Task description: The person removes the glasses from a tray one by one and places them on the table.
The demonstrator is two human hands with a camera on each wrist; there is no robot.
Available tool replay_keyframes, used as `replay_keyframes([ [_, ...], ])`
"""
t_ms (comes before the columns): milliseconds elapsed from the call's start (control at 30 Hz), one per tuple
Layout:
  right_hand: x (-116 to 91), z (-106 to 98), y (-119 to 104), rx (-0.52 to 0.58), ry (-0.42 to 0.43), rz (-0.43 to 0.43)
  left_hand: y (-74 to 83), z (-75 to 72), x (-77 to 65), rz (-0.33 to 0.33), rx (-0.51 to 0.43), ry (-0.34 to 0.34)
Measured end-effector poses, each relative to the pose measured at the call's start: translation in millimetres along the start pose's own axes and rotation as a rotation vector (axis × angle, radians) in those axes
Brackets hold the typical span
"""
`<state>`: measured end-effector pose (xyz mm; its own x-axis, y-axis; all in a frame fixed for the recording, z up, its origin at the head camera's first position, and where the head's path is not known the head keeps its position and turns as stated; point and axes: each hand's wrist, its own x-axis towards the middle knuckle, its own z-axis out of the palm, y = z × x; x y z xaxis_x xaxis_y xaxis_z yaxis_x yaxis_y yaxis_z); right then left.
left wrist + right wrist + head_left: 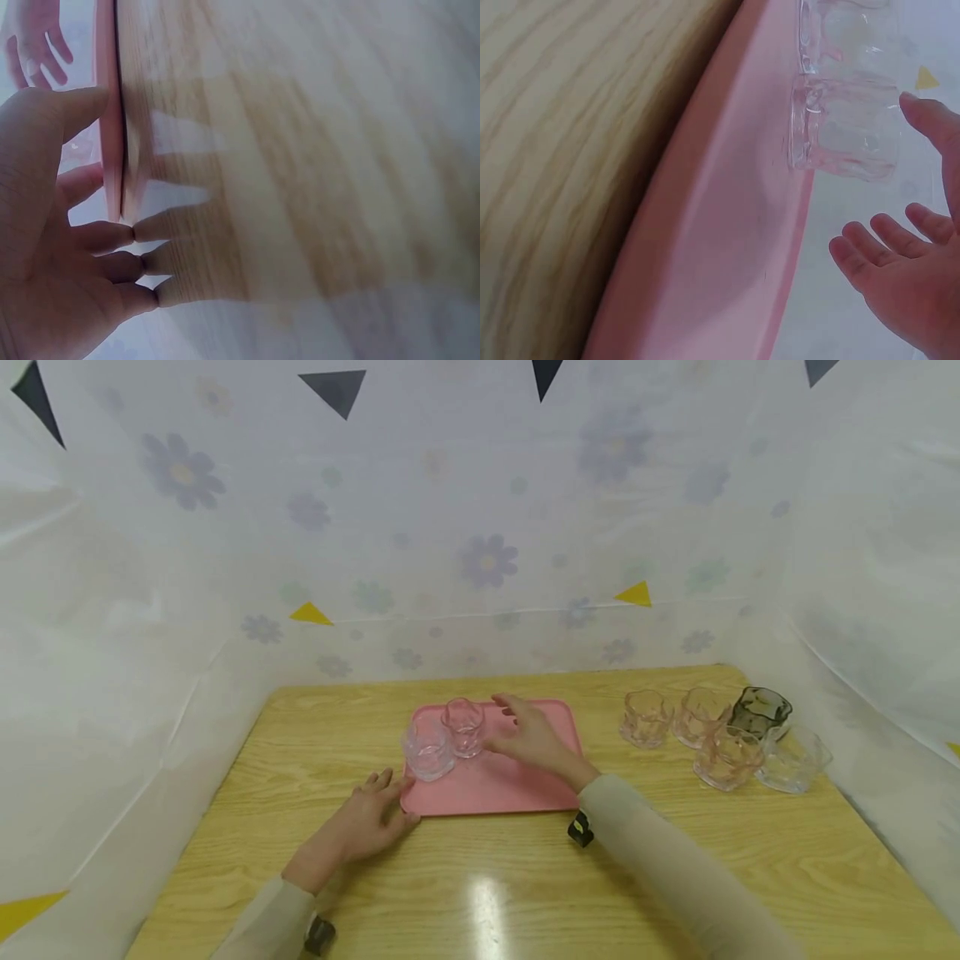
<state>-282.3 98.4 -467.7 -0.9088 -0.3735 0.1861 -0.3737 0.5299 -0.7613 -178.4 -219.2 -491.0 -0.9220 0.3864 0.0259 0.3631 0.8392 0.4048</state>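
Note:
A pink tray (pixel 495 789) lies on the wooden table, with two clear scalloped glass cups standing at its left end. The nearer cup (pixel 429 756) is colourless; the other cup (pixel 465 731), just behind and to its right, looks faintly pink. Over the tray my right hand (pixel 534 739) is held with fingers spread, just right of the pinkish cup; in the right wrist view a gap shows between thumb and cup (pixel 847 127). My left hand (pixel 367 818) is at the tray's front left corner, thumb at the rim (pixel 111 150) and fingers loosely extended. Neither hand grips anything.
On the table's right side stand several more cups: two pinkish ones (pixel 647 718) (pixel 699 717) at the back, a dark grey cup (pixel 759 714), an amber-pink cup (pixel 727 760) and a clear cup (pixel 793 762). White flowered sheeting (pixel 487 635) encloses the table's back and sides.

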Motion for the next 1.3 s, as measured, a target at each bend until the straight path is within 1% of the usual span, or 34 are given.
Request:
replay_keyframes([
  [233, 7.0, 15.0, -6.3, -0.002, -0.034, 0.006, 1.1, -1.9, -0.4, -0.007, 0.002, -0.015],
  [367, 10.4, 22.4, -8.8, 0.013, -0.041, 0.012, 1.1, -1.3, -1.5, -0.014, 0.01, -0.012],
  [633, 18.3, 33.9, -5.4, 0.014, -0.023, 0.026, 0.8, -1.6, -2.6, -0.076, 0.019, -0.021],
  [967, 25.6, 41.0, -4.2, 0.025, 0.002, 0.044, 1.3, -4.7, 0.2, -0.068, 0.037, -0.044],
  [1300, 26.8, 43.4, -4.6, 0.019, 0.02, 0.056, -0.7, -3.6, -0.2, -0.064, 0.039, -0.04],
])
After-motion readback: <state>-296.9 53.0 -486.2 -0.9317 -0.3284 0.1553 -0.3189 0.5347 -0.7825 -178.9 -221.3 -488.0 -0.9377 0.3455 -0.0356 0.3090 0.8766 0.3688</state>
